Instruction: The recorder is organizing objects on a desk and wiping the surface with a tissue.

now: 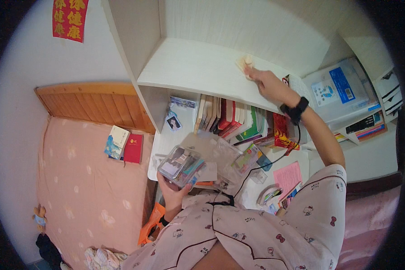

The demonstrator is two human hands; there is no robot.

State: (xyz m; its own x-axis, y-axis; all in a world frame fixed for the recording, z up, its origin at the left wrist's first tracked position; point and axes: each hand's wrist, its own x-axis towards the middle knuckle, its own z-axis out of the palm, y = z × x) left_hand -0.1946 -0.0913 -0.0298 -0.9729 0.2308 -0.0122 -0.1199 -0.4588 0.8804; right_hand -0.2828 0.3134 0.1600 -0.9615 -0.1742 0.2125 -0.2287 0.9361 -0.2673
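Observation:
My left hand (172, 193) is wrapped round the lower end of a clear plastic box (180, 163) and holds it up in front of my body. Cards or photos and other small items show through its walls. Stretched up and forward, my right hand (269, 84) pinches a pale yellowish cloth or tissue (244, 64) against the white upper shelf (193, 60). The cloth is smeared, so its exact kind is unclear. A black band sits on my right wrist.
Below the shelf stands a row of books (229, 117). A black cable (274, 162) hangs across the desk near a pink paper (287, 177). At right is a clear file case (337, 90). Two books (133, 148) lie on the bed (85, 180) at left.

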